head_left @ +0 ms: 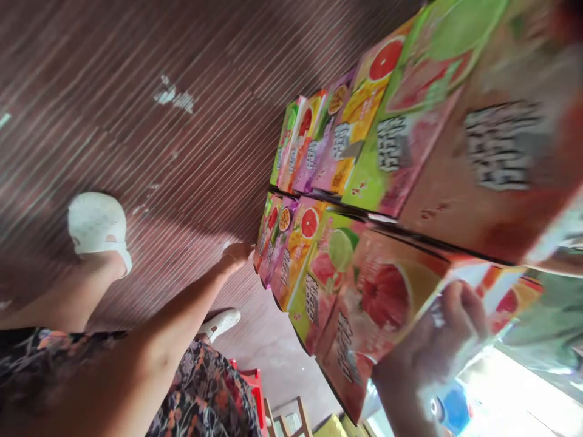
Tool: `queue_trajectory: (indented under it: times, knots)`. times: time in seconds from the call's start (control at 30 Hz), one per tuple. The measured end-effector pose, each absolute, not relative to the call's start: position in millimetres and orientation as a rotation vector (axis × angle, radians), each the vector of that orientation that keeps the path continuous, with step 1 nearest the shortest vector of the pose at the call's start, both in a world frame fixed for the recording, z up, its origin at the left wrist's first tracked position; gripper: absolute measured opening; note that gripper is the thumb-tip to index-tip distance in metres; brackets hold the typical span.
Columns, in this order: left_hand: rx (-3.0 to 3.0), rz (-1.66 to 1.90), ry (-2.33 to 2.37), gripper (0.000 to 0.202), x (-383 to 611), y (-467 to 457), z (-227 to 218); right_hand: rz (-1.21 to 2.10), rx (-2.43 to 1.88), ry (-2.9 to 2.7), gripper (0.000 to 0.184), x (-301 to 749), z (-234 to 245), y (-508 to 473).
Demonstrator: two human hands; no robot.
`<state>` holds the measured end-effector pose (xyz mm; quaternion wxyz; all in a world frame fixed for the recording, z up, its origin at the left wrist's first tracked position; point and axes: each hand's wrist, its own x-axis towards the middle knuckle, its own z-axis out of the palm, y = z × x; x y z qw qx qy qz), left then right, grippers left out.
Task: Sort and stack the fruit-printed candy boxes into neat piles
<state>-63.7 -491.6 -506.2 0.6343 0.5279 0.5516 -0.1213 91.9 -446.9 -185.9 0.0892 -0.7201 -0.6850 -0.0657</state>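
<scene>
Fruit-printed cartons (314,291) stand in two columns side by side, in green, orange, yellow and purple, with grapefruit, lime and passion fruit pictures. My left hand (241,252), with a thin bracelet at the wrist, is at the low end of the nearer column; its fingers are hidden behind the lowest carton. High on the same column, my right hand (449,325) presses against the top carton (387,297) with its fingers curled. The farther column (492,158) lies right against the nearer one, and its upper part is blurred.
Ribbed reddish-brown floor (159,139) with pale worn patches spreads below. My feet wear white shoes (98,221). A red plastic object (255,388), a wooden frame (291,419) and a yellow object (330,426) are at the bottom. A blue item (455,406) shows at the lower right.
</scene>
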Motion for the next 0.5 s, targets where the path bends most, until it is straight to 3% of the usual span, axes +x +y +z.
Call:
queue_trajectory:
  times: [0.17, 0.37, 0.5]
  knots:
    - [1.169, -0.421, 1.454, 0.046, -129.7, -494.0, -453.0, -0.126, -2.144, -2.083, 0.05, 83.4, -185.6, -442.1]
    - [1.31, -0.544, 1.507, 0.039, -229.7, -440.1, -324.6, -0.052, -2.288, -2.067, 0.045, 69.6, -186.1, -430.8]
    - [1.519, -0.531, 1.523, 0.039, -279.8, -360.6, -257.4, 0.238, -2.472, -2.01, 0.047, 60.0, -180.4, -411.6]
